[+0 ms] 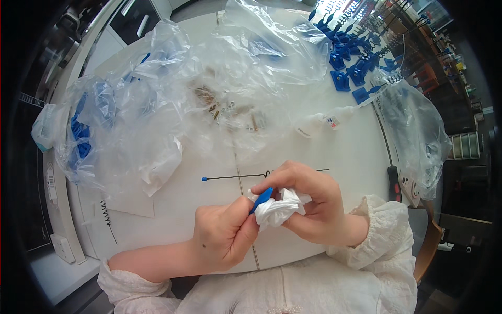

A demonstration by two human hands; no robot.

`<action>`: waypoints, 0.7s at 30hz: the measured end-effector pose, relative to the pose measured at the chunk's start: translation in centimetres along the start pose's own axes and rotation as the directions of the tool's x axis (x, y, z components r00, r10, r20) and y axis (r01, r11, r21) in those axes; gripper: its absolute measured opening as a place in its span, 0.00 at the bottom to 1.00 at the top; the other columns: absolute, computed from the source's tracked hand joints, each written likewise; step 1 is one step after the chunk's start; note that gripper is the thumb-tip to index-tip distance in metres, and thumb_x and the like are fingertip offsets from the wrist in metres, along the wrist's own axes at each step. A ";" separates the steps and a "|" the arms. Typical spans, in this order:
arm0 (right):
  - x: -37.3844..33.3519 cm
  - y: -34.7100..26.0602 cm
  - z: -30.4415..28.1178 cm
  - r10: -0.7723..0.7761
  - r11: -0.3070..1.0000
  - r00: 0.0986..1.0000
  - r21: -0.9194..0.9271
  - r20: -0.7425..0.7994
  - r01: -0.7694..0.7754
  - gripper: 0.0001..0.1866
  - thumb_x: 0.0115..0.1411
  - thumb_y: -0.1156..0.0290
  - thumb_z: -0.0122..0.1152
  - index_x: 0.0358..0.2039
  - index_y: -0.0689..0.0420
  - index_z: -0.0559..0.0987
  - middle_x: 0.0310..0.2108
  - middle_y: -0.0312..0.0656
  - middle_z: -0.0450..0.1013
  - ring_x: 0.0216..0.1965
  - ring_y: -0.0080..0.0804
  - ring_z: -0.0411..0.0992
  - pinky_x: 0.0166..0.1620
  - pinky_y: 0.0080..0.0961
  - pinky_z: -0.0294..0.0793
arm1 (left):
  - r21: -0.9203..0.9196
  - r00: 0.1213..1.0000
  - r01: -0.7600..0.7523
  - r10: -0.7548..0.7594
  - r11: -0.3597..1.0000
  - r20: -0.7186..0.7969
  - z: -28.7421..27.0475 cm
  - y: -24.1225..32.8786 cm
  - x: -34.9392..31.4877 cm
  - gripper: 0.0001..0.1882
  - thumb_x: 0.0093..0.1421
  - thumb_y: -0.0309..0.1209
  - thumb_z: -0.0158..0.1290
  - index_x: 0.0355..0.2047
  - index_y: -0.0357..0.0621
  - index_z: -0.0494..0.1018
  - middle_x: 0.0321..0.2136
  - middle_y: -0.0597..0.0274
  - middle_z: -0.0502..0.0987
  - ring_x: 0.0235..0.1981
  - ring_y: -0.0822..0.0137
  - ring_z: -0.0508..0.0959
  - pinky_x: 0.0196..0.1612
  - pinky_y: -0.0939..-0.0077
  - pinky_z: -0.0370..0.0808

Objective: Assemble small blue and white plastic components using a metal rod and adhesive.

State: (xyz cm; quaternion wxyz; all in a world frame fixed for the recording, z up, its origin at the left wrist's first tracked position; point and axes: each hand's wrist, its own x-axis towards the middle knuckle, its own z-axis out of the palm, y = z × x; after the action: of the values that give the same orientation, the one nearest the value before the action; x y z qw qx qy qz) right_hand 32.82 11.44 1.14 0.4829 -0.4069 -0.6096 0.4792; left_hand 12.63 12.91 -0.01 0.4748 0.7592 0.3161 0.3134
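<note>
My left hand (225,230) pinches a small blue plastic piece (263,198) between thumb and fingers, near the table's front edge. A crumpled white tissue (280,211) is bunched in my right hand (320,201), whose fingers close round it, pressed against the blue piece. Part of that piece is hidden by my fingers and the tissue. Just beyond my hands lies a thin black rod (230,177) with a blue tip and a coil partway along; my right hand covers some of it. A black coil spring with a straight tail (106,215) rests at the left.
Clear plastic bags (141,115) cover the left and back, some holding blue parts. Small brass-coloured pieces (214,109) lie among them. A white squeeze bottle (325,122) lies on its side. Blue parts with springs (358,68) pile at far right, near a screwdriver (394,183).
</note>
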 end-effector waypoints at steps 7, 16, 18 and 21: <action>-0.3 -0.1 0.0 -0.048 0.999 0.998 -0.024 0.027 0.049 0.19 0.50 0.86 0.63 0.44 0.63 0.82 0.36 0.44 0.78 0.36 0.30 0.78 0.37 0.21 0.74 | 0.140 0.989 -0.141 0.144 0.980 -0.018 -0.1 -0.2 0.2 0.03 0.58 0.21 0.53 0.28 0.37 0.71 0.15 0.61 0.69 0.11 0.61 0.70 0.15 0.68 0.64; 0.0 0.0 -0.4 -0.078 0.997 0.994 0.031 0.081 0.075 0.16 0.51 0.83 0.68 0.43 0.64 0.83 0.36 0.46 0.79 0.35 0.31 0.78 0.38 0.22 0.75 | 0.067 0.984 -0.160 0.164 0.985 -0.063 0.4 -0.4 -0.4 0.04 0.57 0.21 0.53 0.33 0.33 0.72 0.16 0.60 0.70 0.12 0.60 0.71 0.15 0.69 0.66; 0.0 0.1 -0.3 -0.079 0.997 0.993 0.021 0.083 0.078 0.16 0.51 0.82 0.69 0.43 0.63 0.83 0.36 0.45 0.79 0.35 0.31 0.78 0.38 0.22 0.75 | 0.111 0.982 -0.171 0.179 0.979 -0.062 0.4 -0.6 -0.3 0.05 0.57 0.21 0.53 0.35 0.33 0.72 0.16 0.60 0.70 0.12 0.60 0.71 0.16 0.69 0.66; -0.2 0.0 0.1 -0.041 0.999 0.996 0.001 0.085 0.041 0.17 0.51 0.79 0.72 0.43 0.63 0.83 0.35 0.45 0.79 0.35 0.31 0.78 0.38 0.22 0.75 | 0.172 0.962 -0.273 0.268 0.947 0.049 0.4 -1.2 -0.3 0.07 0.57 0.21 0.53 0.37 0.32 0.72 0.16 0.60 0.71 0.13 0.60 0.72 0.16 0.69 0.67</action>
State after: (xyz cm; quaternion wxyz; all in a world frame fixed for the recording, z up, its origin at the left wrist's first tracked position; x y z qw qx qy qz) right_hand 32.81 11.24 1.13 0.4662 -0.3738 -0.6381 0.4856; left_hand 12.49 12.88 -1.28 0.3619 0.8385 0.2295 0.3366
